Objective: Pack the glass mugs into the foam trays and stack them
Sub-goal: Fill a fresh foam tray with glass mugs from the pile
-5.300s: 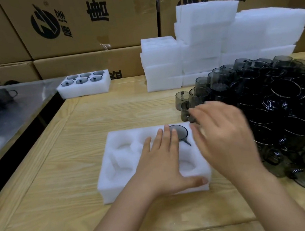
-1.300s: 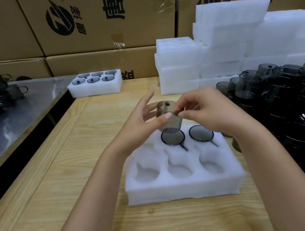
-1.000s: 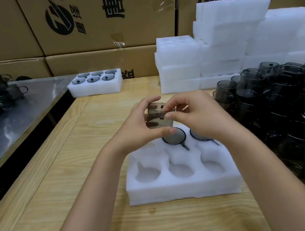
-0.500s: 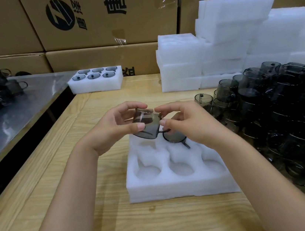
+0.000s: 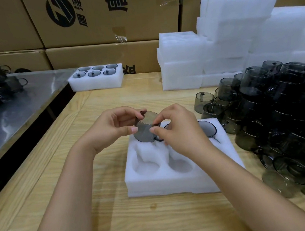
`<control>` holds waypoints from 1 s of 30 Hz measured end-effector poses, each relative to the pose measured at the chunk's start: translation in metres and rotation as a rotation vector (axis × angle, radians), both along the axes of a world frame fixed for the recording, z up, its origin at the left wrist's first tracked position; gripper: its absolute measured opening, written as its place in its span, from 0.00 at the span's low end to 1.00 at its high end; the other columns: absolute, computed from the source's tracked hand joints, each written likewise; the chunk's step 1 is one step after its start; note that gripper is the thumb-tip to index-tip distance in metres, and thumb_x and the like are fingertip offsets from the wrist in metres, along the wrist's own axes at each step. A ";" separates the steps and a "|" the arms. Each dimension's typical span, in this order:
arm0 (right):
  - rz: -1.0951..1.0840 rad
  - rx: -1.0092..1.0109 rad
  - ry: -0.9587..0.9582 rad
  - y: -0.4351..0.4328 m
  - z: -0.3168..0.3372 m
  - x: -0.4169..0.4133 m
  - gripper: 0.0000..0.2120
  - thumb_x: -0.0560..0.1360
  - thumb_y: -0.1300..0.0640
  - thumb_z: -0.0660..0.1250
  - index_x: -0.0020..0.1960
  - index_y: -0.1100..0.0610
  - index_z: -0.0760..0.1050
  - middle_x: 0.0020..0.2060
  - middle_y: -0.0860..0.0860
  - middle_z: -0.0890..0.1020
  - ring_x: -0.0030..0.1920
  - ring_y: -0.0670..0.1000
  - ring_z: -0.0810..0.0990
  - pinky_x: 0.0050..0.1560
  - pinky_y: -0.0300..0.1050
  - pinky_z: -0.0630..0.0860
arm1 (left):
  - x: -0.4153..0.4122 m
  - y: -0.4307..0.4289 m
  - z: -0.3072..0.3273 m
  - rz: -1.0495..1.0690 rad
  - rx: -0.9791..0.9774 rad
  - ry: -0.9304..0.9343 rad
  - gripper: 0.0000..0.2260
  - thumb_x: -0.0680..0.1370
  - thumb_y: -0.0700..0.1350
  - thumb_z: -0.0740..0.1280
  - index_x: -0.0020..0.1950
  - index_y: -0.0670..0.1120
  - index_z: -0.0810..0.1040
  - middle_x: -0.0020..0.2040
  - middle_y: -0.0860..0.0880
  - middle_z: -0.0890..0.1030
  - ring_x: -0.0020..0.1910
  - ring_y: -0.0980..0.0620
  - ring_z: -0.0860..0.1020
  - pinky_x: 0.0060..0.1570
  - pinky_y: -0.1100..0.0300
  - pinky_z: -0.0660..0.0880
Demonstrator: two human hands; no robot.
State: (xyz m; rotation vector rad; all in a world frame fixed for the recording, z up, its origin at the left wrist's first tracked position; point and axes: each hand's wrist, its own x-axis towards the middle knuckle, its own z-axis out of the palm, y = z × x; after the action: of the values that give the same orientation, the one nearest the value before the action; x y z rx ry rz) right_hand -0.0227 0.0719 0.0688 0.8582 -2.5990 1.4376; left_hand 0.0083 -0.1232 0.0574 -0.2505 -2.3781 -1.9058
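Note:
A smoky grey glass mug point(image 5: 145, 128) is tilted over the back-left pocket of the white foam tray point(image 5: 176, 184) in front of me. My left hand point(image 5: 111, 129) pinches its left side, and my right hand point(image 5: 178, 129) grips its right side near the handle. One mug point(image 5: 208, 128) sits in the tray's back-right pocket; another behind my right hand is mostly hidden. The front pockets are empty. A big heap of loose grey mugs point(image 5: 283, 117) lies to the right.
A filled foam tray point(image 5: 96, 82) stands at the table's back left. Stacks of empty foam trays point(image 5: 225, 43) rise at the back right, before cardboard boxes point(image 5: 105, 15). A steel table point(image 5: 3, 119) with dark mugs is on the left, across a gap.
Both hands have turned the mug over and lowered it from above the tray toward the back-left pocket. A second mug has been set in the back row since the oldest frame.

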 end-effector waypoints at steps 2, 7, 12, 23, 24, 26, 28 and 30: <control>-0.010 -0.001 0.006 0.000 -0.001 0.001 0.05 0.71 0.56 0.73 0.39 0.49 0.78 0.44 0.41 0.70 0.43 0.53 0.78 0.49 0.53 0.77 | 0.000 0.000 0.000 -0.008 -0.002 -0.012 0.12 0.73 0.30 0.68 0.51 0.44 0.79 0.59 0.53 0.81 0.61 0.55 0.78 0.51 0.66 0.75; -0.038 -0.030 0.028 -0.003 -0.005 0.005 0.03 0.70 0.56 0.73 0.42 0.52 0.80 0.46 0.45 0.71 0.40 0.52 0.77 0.46 0.50 0.78 | -0.002 0.006 0.000 0.001 -0.056 -0.076 0.08 0.75 0.51 0.68 0.53 0.55 0.80 0.59 0.51 0.81 0.62 0.54 0.77 0.57 0.61 0.72; -0.071 -0.035 0.123 -0.007 -0.012 0.009 0.03 0.71 0.57 0.72 0.43 0.56 0.80 0.49 0.44 0.69 0.35 0.43 0.72 0.40 0.36 0.68 | -0.003 0.010 0.000 0.077 -0.074 -0.122 0.17 0.73 0.54 0.65 0.61 0.54 0.76 0.56 0.54 0.82 0.56 0.61 0.78 0.52 0.65 0.70; 0.015 0.066 0.230 -0.011 -0.014 0.012 0.03 0.73 0.60 0.69 0.45 0.59 0.79 0.44 0.48 0.70 0.35 0.42 0.68 0.39 0.35 0.69 | -0.001 0.011 0.007 0.043 -0.048 -0.158 0.15 0.79 0.36 0.61 0.64 0.44 0.77 0.58 0.49 0.82 0.60 0.58 0.78 0.57 0.68 0.72; 0.013 0.038 0.207 -0.011 -0.015 0.011 0.02 0.73 0.61 0.69 0.45 0.59 0.80 0.43 0.48 0.70 0.34 0.40 0.68 0.38 0.31 0.67 | -0.002 0.012 0.007 0.047 -0.060 -0.164 0.15 0.79 0.37 0.61 0.64 0.45 0.77 0.59 0.50 0.82 0.60 0.59 0.77 0.57 0.68 0.71; 0.005 0.020 0.183 -0.012 -0.016 0.011 0.02 0.72 0.60 0.69 0.44 0.58 0.80 0.43 0.48 0.70 0.34 0.39 0.68 0.38 0.28 0.66 | -0.002 0.013 0.008 0.057 -0.077 -0.177 0.15 0.79 0.38 0.61 0.64 0.47 0.77 0.59 0.52 0.81 0.60 0.63 0.76 0.58 0.69 0.69; 0.002 0.036 0.177 -0.013 -0.018 0.010 0.02 0.73 0.60 0.69 0.44 0.57 0.80 0.42 0.47 0.70 0.34 0.39 0.69 0.38 0.29 0.66 | -0.003 0.013 0.008 0.065 -0.097 -0.188 0.16 0.80 0.37 0.61 0.65 0.47 0.76 0.60 0.53 0.81 0.60 0.66 0.74 0.56 0.73 0.69; 0.004 0.067 0.185 -0.014 -0.019 0.010 0.02 0.73 0.59 0.69 0.44 0.56 0.80 0.42 0.46 0.69 0.35 0.38 0.69 0.38 0.29 0.66 | -0.003 0.014 0.008 0.076 -0.115 -0.190 0.16 0.79 0.36 0.61 0.66 0.45 0.76 0.59 0.53 0.80 0.60 0.66 0.74 0.53 0.77 0.70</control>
State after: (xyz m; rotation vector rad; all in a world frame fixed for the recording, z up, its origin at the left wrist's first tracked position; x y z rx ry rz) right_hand -0.0132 0.0578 0.0503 0.9548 -2.5212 1.2136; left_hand 0.0052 -0.1096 0.0650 0.0145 -2.5800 -1.8377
